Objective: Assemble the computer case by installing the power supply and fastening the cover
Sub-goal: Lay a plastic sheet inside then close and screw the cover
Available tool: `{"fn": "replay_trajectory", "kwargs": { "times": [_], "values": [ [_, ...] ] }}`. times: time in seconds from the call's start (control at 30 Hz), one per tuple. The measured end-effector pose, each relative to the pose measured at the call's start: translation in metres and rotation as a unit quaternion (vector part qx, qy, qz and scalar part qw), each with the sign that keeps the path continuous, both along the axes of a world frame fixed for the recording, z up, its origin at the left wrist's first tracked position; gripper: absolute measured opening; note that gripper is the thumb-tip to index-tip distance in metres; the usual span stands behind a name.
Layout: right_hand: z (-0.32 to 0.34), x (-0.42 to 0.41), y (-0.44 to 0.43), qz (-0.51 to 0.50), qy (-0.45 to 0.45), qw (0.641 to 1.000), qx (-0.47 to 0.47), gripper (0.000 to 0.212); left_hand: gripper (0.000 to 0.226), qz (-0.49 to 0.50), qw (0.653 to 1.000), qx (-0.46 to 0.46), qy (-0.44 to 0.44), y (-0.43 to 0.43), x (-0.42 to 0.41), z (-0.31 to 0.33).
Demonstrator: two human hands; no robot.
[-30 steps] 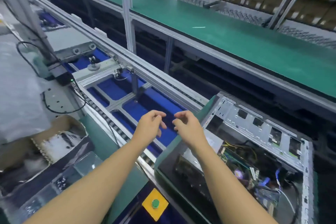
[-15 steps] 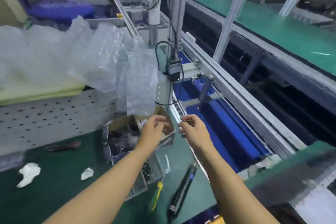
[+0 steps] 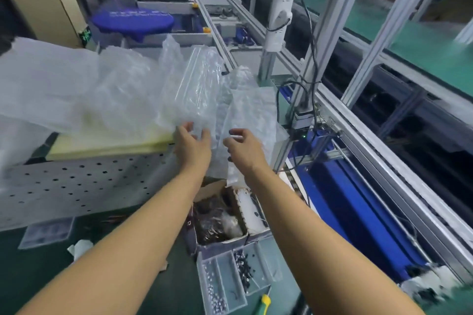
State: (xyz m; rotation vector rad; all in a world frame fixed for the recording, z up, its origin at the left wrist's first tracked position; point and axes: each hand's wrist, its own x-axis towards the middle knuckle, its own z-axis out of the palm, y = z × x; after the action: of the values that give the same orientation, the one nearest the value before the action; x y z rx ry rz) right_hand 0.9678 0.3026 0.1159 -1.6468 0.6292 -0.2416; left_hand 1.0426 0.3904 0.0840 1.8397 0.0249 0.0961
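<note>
Above the back edge of the green worktop [image 3: 38, 276], two bare hands reach into crinkled clear bubble wrap [image 3: 194, 89], the left hand [image 3: 193, 144] spread wide, the right hand [image 3: 243, 147] loosely curved, neither plainly gripping, both higher than half a second ago over the one cardboard box [image 3: 220, 215], with the computer case now beyond view.
</note>
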Motion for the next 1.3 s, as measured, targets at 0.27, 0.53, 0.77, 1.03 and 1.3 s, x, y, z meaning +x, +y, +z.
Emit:
{"fn": "replay_trajectory", "kwargs": {
  "times": [0.27, 0.53, 0.77, 1.03, 1.3],
  "values": [
    [-0.012, 0.053, -0.024, -0.146, 0.221, 0.947, -0.181, 0.075, 0.021, -0.069, 0.994, 0.057, 0.055, -0.025, 0.032, 0.003],
    [-0.038, 0.05, -0.067, -0.219, 0.22, 0.949, -0.051, 0.102, 0.012, -0.104, 0.991, 0.078, 0.019, -0.027, 0.023, -0.015],
    [-0.031, 0.02, -0.072, -0.123, 0.026, 0.992, 0.026, 0.078, 0.031, -0.132, 0.989, 0.063, -0.002, -0.025, 0.004, -0.015],
    [-0.01, -0.079, -0.105, -0.06, -0.082, 0.995, 0.001, 0.057, 0.096, -0.268, 0.958, 0.022, 0.097, -0.061, -0.033, 0.015],
    [-0.003, -0.224, -0.161, -0.045, -0.079, 0.989, 0.117, 0.059, 0.044, -0.483, 0.853, -0.137, 0.145, -0.122, -0.135, 0.018]
  ]
}}
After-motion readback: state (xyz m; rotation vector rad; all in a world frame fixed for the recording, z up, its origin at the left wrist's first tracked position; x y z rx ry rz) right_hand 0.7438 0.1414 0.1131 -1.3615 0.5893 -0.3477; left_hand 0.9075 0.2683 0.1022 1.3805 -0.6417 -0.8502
